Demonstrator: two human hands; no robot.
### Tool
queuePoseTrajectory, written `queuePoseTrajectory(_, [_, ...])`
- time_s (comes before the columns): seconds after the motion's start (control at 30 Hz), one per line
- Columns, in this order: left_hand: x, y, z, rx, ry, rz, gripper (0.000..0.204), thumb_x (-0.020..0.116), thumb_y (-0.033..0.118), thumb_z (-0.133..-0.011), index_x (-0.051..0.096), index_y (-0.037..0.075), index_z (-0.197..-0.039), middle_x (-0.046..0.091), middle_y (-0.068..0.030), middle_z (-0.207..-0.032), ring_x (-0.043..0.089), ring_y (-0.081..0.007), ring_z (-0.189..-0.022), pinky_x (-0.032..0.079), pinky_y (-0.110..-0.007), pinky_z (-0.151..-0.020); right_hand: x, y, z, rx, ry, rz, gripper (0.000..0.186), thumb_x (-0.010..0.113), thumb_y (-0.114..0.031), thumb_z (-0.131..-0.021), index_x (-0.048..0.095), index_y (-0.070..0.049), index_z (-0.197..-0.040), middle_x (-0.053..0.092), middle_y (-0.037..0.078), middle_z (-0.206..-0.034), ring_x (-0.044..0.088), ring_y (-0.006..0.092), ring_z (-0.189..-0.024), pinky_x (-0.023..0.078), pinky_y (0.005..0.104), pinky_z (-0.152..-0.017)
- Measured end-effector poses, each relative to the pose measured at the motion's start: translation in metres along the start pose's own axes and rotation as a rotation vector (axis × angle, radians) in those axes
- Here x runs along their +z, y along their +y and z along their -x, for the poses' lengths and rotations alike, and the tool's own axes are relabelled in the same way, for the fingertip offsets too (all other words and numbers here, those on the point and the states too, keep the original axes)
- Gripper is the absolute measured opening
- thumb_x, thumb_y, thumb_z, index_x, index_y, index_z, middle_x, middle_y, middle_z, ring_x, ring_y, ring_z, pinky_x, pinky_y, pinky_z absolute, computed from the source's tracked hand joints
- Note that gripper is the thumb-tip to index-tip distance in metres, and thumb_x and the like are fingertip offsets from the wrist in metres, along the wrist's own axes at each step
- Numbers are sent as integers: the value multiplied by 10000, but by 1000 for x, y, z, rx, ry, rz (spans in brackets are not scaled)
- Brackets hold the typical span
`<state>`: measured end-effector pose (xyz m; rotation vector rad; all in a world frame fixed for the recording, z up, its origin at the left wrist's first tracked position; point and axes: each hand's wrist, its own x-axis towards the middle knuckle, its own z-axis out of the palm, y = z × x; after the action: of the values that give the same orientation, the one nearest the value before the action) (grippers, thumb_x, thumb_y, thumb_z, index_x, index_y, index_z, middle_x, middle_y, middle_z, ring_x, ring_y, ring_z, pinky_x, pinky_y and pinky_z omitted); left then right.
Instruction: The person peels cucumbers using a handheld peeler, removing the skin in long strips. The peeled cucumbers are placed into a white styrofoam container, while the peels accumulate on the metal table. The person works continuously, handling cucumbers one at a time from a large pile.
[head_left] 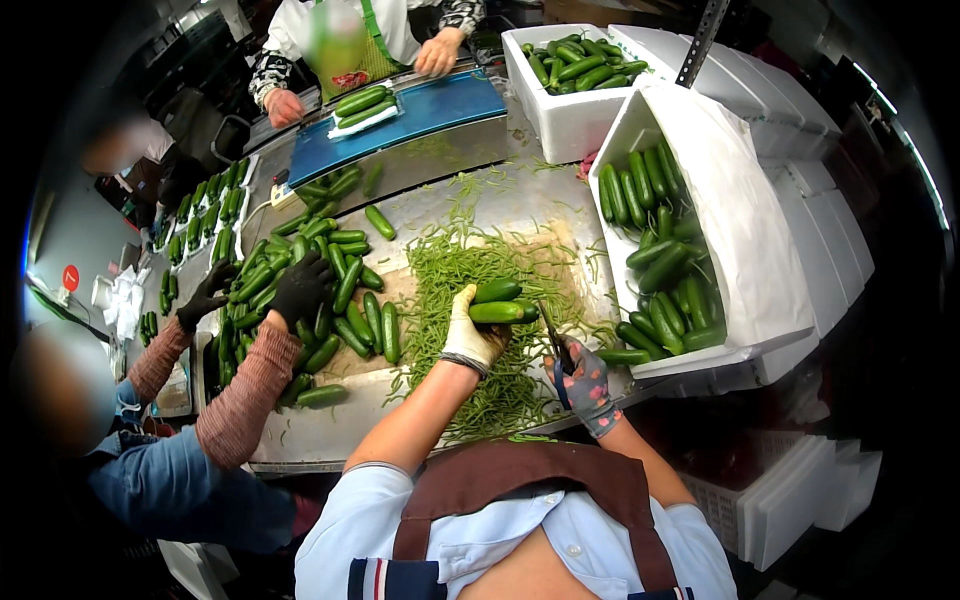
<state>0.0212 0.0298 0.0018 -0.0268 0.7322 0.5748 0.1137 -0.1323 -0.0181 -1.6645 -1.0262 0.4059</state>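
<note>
In a pale work glove, my left hand [474,338] is closed around small green cucumbers, at least two, held above the table. One cucumber [497,291] lies on top of another cucumber [498,312], their ends pointing right. My right hand [590,388], in a grey flowered glove, grips dark-handled scissors [559,352]. The scissor blades reach up close beside the right ends of the cucumbers; whether they touch cannot be made out. Beneath both hands spreads a thick heap of thin green trimmings [450,275].
A lined white foam box [765,240] of cucumbers stands at right, another foam box [570,135] behind it. Loose cucumbers [345,285] are piled left, where a co-worker's black-gloved hands [302,288] reach in. Across the metal table [545,195], another person stands behind a packed tray [365,115].
</note>
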Motion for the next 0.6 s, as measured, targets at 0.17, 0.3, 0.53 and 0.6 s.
queuePoseTrajectory(0.17, [-6,-2,15,-39,-41,-112,389,507,357,-770,495,24,-971,565,-120,-875,577,-256,-720,514,-344,-560,-2,11,-5,-287,21,347,343,620,-188,-675,530,12,-938,593,134,-738,571,285,-620,464,332,-586])
queuePoseTrajectory(0.3, [-20,-4,12,-62,-10,-138,418,521,364,-762,476,23,-999,555,-132,-915,566,-283,-795,503,-384,-610,2,24,-3,-191,-23,292,376,616,-161,-659,523,28,-970,565,182,-823,570,288,-729,463,328,-621])
queuePoseTrajectory(0.53, [-17,19,33,790,-217,-1138,330,653,260,-702,464,71,-897,538,-42,-802,543,-176,-735,461,-309,-676,-1,3,12,213,-80,-364,345,568,-195,-755,504,44,-996,596,49,-754,590,153,-759,473,246,-620])
queuePoseTrajectory(0.6, [-1,25,49,1476,-148,-1841,367,670,246,-655,468,67,-903,536,-78,-798,542,-228,-728,455,-322,-653,-11,-14,8,211,-200,-132,341,571,-180,-741,507,33,-1000,592,67,-751,596,177,-741,466,252,-603])
